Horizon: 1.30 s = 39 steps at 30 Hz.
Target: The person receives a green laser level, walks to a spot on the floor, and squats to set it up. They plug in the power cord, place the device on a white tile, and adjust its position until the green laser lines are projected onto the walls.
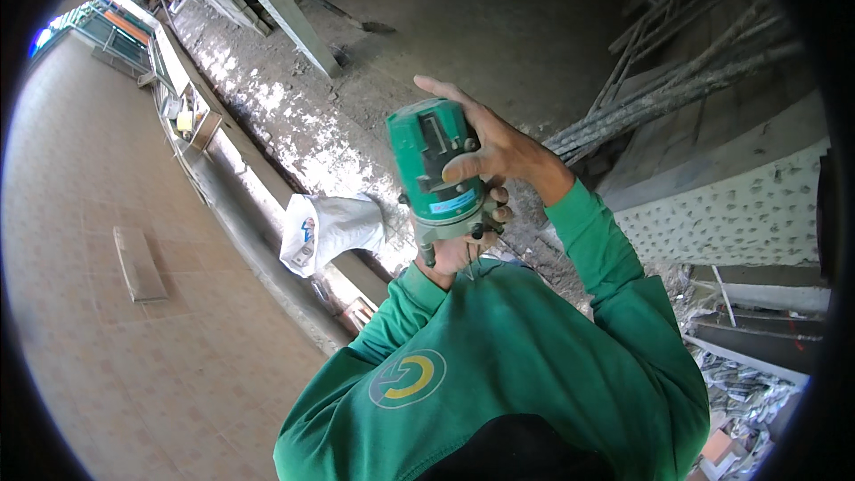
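Note:
In front of my chest is a green and black laser level (434, 169), tilted a little, with small feet at its base. My left hand (452, 258) holds it from underneath, fingertips curling up around the right side of the base. From the right, my right hand (494, 150) grips the upper body, thumb lying across the front and one finger reaching beyond the top. Its other fingers are mostly hidden behind the housing. A thin dark cord hangs beside the base.
A white sack (334, 230) stands left of my hands, by a low ledge (258, 191). Beyond lie a post (285, 13), a shovel (370, 27) and a wet concrete floor (499, 27). Long poles (677, 80) lean at the right, near a pitted block (730, 214). A tiled wall (178, 338) fills the left.

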Tool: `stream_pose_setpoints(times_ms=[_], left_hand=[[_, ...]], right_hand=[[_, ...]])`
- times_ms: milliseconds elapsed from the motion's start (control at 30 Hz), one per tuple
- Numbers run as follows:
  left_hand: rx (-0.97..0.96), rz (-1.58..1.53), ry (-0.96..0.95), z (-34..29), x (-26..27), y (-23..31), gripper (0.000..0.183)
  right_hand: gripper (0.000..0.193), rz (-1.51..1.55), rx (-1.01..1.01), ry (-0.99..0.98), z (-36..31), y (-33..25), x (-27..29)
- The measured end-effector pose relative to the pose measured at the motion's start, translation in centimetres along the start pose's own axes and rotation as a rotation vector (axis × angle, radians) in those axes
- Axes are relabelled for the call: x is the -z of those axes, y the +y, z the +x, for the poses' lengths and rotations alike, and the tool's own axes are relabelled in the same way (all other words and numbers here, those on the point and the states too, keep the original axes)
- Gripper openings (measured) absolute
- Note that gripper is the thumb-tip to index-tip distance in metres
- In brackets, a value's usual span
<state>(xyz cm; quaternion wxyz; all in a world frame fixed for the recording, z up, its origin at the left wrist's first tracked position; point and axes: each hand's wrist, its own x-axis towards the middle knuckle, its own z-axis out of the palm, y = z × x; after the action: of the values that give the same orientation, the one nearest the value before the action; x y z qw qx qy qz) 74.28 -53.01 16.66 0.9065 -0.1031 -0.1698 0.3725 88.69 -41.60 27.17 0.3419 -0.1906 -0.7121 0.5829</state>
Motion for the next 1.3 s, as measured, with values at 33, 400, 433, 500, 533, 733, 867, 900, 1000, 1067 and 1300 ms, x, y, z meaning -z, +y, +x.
stream_pose_setpoints(times_ms=[33,400,433,500,533,733,867,900,1000,1067,1300], left_hand=[[-0.009,-0.018,0.059,0.0,-0.2,-0.2,0.074],[-0.263,0.286,0.19,-0.4,-1.2,-0.5,0.087],[-0.284,0.296,0.238,-0.5,-1.2,-0.5,0.089],[-0.311,0.323,0.304,-0.5,-1.1,-0.3,0.092],[-0.303,0.354,0.29,-0.5,-1.1,-0.3,0.089],[-0.387,0.406,0.362,-1.1,-0.1,0.2,0.068],[-0.44,0.41,0.479,-2.0,1.3,1.3,0.059],[-0.397,0.423,0.421,-2.3,1.5,1.7,0.058],[-0.086,0.349,0.2,-3.1,1.5,3.9,0.057],[-0.333,0.545,0.597,-3.4,2.2,3.7,0.057],[-0.423,0.632,0.569,-6.3,4.5,3.9,0.052]], right_hand=[[0.122,0.059,-0.085,-0.016,0.1,0.4,0.3],[0.107,-0.109,-0.153,0.308,-0.9,0.9,-2.0],[0.107,-0.164,-0.162,0.328,-0.9,0.7,-2.3],[0.108,-0.244,-0.171,0.352,-1.0,0.1,-2.7],[0.108,-0.268,-0.173,0.359,-1.1,-0.2,-3.0],[0.111,-0.529,-0.193,0.412,-1.4,-1.5,-4.8],[0.117,-0.724,-0.087,0.489,-1.6,-1.4,-5.9],[0.117,-0.747,-0.064,0.488,-1.7,-1.4,-6.0],[0.118,-0.822,-0.002,0.482,-2.0,-1.4,-6.3],[0.119,-0.868,0.0,0.464,-2.3,-1.7,-6.8],[0.115,-0.733,0.085,0.321,-3.9,-3.1,-7.8]])
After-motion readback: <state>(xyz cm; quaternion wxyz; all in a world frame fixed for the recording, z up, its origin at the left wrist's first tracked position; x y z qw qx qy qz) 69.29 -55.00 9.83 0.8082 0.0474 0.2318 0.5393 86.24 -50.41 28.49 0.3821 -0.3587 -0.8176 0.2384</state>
